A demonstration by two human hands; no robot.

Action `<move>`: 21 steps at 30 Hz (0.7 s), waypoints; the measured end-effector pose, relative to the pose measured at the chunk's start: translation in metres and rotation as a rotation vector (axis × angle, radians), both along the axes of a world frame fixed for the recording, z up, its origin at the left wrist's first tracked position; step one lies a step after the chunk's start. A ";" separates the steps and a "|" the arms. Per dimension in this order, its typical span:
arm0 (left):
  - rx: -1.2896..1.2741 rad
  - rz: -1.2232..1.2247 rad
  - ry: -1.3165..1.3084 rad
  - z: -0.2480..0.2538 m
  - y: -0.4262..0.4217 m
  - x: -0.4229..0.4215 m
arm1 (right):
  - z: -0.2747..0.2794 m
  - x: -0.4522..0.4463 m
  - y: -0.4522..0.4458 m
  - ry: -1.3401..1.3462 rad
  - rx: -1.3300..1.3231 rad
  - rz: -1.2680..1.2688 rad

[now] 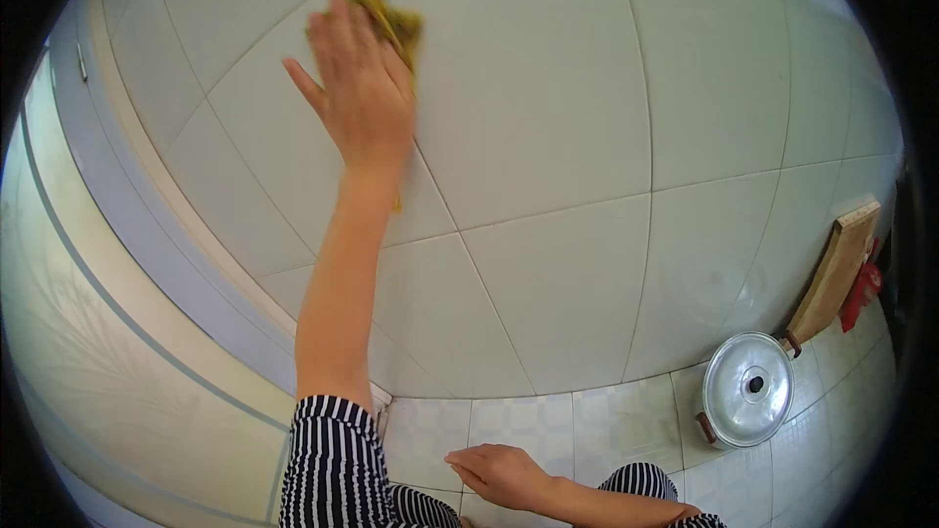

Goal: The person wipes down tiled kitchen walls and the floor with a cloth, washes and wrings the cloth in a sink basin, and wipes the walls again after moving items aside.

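My left hand (pixel 367 103) is raised high on a white tiled wall (pixel 543 88), its back towards me. Its fingers press a yellow-green cloth (pixel 403 29) against the tiles, and one finger sticks out to the left. Part of the cloth is hidden under the hand, and a small yellow bit shows beside the wrist. Low down, my right hand (pixel 504 474) hangs in front of my body, loosely bent with its fingers towards the left. Nothing shows in it.
A lidded metal pot (pixel 734 386) with brown handles stands on the tiled surface at the lower right. Behind it a wooden board (pixel 831 274) leans on the wall, beside a red item (pixel 861 293). A pale door or panel with a frame (pixel 108 323) lines the left.
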State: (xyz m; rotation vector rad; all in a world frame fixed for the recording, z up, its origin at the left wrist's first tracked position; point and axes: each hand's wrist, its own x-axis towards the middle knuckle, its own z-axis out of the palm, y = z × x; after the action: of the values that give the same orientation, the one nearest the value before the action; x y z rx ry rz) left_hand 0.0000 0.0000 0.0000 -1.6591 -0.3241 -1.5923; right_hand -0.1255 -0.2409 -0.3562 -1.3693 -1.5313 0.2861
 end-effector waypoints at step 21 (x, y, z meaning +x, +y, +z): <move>0.174 -0.407 1.224 -0.383 -0.006 -0.034 | -0.006 -0.012 -0.027 -0.096 -0.085 -0.005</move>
State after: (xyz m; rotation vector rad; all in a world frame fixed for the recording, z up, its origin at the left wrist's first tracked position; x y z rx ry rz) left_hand -0.0344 -0.0064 -0.3832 -2.2863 0.7874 -0.5583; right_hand -0.1370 -0.2679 -0.3624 -1.4712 -1.6098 0.2886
